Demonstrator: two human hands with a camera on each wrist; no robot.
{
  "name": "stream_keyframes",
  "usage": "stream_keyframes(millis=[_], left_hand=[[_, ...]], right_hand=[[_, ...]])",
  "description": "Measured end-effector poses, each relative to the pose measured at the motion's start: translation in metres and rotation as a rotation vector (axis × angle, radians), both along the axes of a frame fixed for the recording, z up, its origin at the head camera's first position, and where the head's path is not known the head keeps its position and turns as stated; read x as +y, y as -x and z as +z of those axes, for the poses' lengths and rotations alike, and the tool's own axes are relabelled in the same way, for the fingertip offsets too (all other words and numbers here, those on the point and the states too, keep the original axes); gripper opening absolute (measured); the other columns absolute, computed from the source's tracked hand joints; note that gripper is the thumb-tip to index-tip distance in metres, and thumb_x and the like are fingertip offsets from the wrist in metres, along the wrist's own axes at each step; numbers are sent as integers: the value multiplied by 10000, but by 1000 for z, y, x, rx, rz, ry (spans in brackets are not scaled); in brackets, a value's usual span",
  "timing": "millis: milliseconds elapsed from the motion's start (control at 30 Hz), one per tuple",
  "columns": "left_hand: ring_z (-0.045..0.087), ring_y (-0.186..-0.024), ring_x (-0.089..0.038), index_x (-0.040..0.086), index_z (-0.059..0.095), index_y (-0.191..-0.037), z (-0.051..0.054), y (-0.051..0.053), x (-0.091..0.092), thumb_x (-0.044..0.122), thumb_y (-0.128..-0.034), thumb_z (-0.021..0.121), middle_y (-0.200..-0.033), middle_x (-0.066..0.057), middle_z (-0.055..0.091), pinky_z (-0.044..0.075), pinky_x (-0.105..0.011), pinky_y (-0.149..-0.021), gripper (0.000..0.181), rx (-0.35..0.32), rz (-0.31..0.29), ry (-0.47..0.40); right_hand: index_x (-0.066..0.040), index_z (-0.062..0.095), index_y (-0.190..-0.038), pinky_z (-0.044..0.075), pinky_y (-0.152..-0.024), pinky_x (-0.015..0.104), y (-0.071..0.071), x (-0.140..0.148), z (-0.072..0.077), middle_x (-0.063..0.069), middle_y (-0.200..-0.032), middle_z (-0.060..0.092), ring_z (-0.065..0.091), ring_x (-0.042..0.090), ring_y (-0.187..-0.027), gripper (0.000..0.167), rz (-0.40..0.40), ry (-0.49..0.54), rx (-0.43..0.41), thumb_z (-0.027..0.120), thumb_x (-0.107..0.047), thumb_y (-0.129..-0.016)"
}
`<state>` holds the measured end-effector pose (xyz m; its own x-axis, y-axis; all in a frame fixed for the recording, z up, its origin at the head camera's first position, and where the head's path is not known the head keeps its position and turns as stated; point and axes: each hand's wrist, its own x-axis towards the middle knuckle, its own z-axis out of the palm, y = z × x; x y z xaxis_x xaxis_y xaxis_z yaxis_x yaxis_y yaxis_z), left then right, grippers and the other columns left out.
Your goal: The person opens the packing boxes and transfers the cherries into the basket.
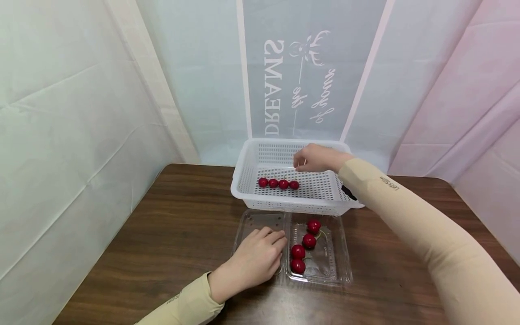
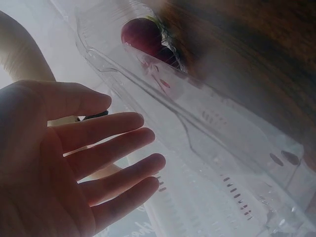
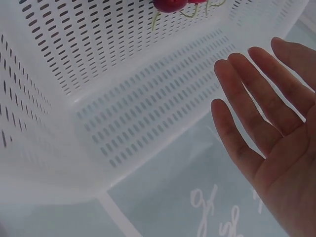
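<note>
Hangs at left, far and right: pale cloth (image 1: 215, 81), with a grey panel (image 1: 260, 22) and white lettering (image 1: 273, 85) on the far side. Below, a dark wooden table (image 1: 142, 234). Slanting in from the near right, a beige sleeve (image 1: 430, 243). At the table's far side, a white slotted basket (image 1: 276, 199). Just to the near side of it, a clear plastic container (image 1: 341, 253), halves side by side. From the near left, a second beige sleeve (image 1: 188, 300). Over the container's left half, the left hand (image 1: 257, 253), fingers extended and spread a little; cannot tell whether touching the plastic. Over the basket's right part, the right hand (image 1: 318, 158), fingers slightly parted, palm bare. At that wrist, a black band (image 1: 348, 192). On the basket floor, left of the middle, four red cherries (image 1: 283, 184) in a left-to-right row. In the container's right half, four more cherries (image 1: 309, 240): two at the near left, two farther and slightly right. On some cherries, thin green stems (image 3: 155, 19).
</note>
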<state>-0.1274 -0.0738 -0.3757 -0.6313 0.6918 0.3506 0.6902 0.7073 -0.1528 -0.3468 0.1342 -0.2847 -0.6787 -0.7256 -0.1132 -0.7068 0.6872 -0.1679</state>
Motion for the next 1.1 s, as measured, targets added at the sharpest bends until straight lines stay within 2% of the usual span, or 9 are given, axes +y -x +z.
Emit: stream_keyframes(millis=[467, 867, 1100], left_hand=[[591, -986, -162, 119, 686, -1070, -2, -1, 0, 218, -851, 587, -1142, -8, 668, 482, -297, -747, 259, 1, -11, -2], [589, -983, -161, 118, 686, -1070, -3, -1, 1, 207, -855, 577, -1142, -9, 667, 481, -296, -741, 258, -3, -16, -13], [591, -981, -165, 114, 687, -1068, -3, -1, 2, 202, -850, 579, -1138, -13, 668, 482, -302, -740, 259, -4, -17, -17]], right_hand=[[-103, 700, -964, 537, -778, 343, -28, 12, 8, 27, -918, 715, 668, 158, -846, 119, 66, 45, 55, 627, -141, -878], [-121, 699, -959, 540, -772, 337, -59, 26, 14, 5, -931, 717, 670, 128, -831, 108, 113, 109, 126, 637, -172, -886], [-131, 709, -941, 551, -744, 331, -72, 36, 14, -1, -917, 720, 675, 106, -808, 89, 130, 193, 159, 654, -143, -872]])
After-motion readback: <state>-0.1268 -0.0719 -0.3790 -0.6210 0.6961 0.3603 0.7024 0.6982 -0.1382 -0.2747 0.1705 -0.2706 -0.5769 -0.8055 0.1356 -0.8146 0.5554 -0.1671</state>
